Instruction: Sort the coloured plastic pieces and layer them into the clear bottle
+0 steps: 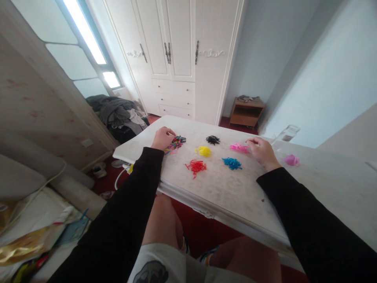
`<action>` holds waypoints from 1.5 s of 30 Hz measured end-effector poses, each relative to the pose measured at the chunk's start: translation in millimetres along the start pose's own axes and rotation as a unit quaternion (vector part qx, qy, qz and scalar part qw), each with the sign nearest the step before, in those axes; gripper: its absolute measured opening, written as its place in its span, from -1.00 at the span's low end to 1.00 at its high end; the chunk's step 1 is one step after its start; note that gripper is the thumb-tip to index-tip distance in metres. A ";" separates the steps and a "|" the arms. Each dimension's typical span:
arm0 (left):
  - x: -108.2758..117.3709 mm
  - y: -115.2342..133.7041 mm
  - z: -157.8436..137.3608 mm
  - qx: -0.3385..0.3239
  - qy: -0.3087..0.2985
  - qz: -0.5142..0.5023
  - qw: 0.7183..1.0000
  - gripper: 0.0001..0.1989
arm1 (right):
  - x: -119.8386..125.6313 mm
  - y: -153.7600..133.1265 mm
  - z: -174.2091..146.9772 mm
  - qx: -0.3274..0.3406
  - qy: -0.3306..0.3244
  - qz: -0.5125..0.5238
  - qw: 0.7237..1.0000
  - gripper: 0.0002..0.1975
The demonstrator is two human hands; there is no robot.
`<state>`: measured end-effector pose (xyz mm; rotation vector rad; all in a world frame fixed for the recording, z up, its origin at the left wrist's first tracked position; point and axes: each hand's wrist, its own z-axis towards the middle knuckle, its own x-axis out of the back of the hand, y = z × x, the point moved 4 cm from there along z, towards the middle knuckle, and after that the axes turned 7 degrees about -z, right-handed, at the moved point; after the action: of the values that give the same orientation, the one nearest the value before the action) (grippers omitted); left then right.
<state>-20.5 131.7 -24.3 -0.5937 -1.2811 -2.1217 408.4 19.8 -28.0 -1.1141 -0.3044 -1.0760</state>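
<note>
My left hand (163,138) rests at a mixed pile of small coloured bands (178,143), its fingers bent down against the pile's edge. Just right of the pink bands (239,147) is my right hand (260,150), thumb and fingertips drawn together. Whatever either hand pinches is too small to make out. Between the hands lie separate heaps: black bands (212,140), yellow bands (204,151), red bands (196,167) and blue bands (232,163). They look like little rubber hair ties.
The white table (224,192) extends right, with a clear glass (290,133) and a pink-purple item (291,160) beyond my right hand. A white cable (117,179) hangs at its left edge. Behind stand a white wardrobe (179,70) and a small wooden cabinet (246,112).
</note>
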 end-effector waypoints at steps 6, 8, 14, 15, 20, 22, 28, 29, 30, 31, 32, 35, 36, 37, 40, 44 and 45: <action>-0.3 8.4 -3.7 -0.009 -0.008 0.016 1.000 -0.90 | 0.1 2.5 0.1 0.000 0.001 -0.012 1.000 -0.75; 0.4 9.3 -4.9 -0.012 -0.004 0.022 1.000 -0.89 | -0.6 2.3 -0.3 -0.001 0.000 -0.014 1.000 -0.75; -3.6 4.9 -5.3 0.015 -0.028 0.044 0.999 -0.84 | -2.6 1.9 -0.9 0.011 -0.007 -0.018 1.000 -0.78; -4.0 4.5 -5.0 0.018 -0.029 0.046 0.998 -0.84 | -2.8 2.2 -0.9 0.010 -0.008 -0.020 1.000 -0.78; -1.5 5.4 -4.3 0.032 -0.015 0.041 0.999 -0.85 | -3.3 2.5 -0.9 0.013 -0.017 -0.027 0.999 -0.77; 0.1 5.9 -5.1 0.041 -0.004 0.029 0.999 -0.84 | -3.7 2.4 -1.1 0.014 -0.019 -0.027 0.999 -0.77; 1.6 4.0 -5.7 0.049 0.025 -0.023 0.998 -0.89 | -4.3 0.8 -2.5 0.014 -0.022 -0.027 0.999 -0.78; 1.8 3.3 -5.3 0.048 0.030 -0.032 0.998 -0.89 | -4.3 0.3 -2.7 0.015 -0.023 -0.027 0.999 -0.78; 2.1 2.6 -4.8 0.047 0.035 -0.040 0.997 -0.90 | -4.3 -0.2 -2.9 0.016 -0.025 -0.027 0.999 -0.78; 2.3 2.0 -4.3 0.045 0.039 -0.045 0.997 -0.90 | -4.4 -0.6 -3.1 0.018 -0.027 -0.027 0.999 -0.77; 2.6 1.6 -3.8 0.043 0.042 -0.049 0.997 -0.90 | -4.5 -0.9 -3.2 0.020 -0.029 -0.027 0.999 -0.77; 4.1 2.0 -3.1 0.038 0.054 -0.053 0.996 -0.88 | -5.0 -1.2 -3.2 0.024 -0.035 -0.029 0.999 -0.76; 4.4 2.7 -3.2 0.036 0.056 -0.053 0.996 -0.88 | -5.2 -1.1 -3.1 0.023 -0.037 -0.029 0.999 -0.76; 4.3 3.6 -3.5 0.034 0.053 -0.052 0.997 -0.88 | -5.3 -1.0 -3.0 0.023 -0.037 -0.030 0.999 -0.77; 2.5 6.4 -5.4 0.028 0.024 -0.041 0.999 -0.90 | -5.5 -1.2 -2.9 0.022 -0.037 -0.033 0.999 -0.77; -0.1 7.5 -8.0 0.024 -0.010 -0.013 1.000 -0.88 | -5.2 -2.5 -3.5 0.025 -0.041 -0.037 0.998 -0.77; -0.5 7.1 -8.2 0.025 -0.013 -0.008 1.000 -0.88 | -5.1 -2.9 -3.8 0.025 -0.042 -0.037 0.998 -0.77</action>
<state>-15.9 121.8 -23.7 -0.5934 -1.3545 -2.0943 402.4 19.3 -31.5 -1.1123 -0.4397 -1.0839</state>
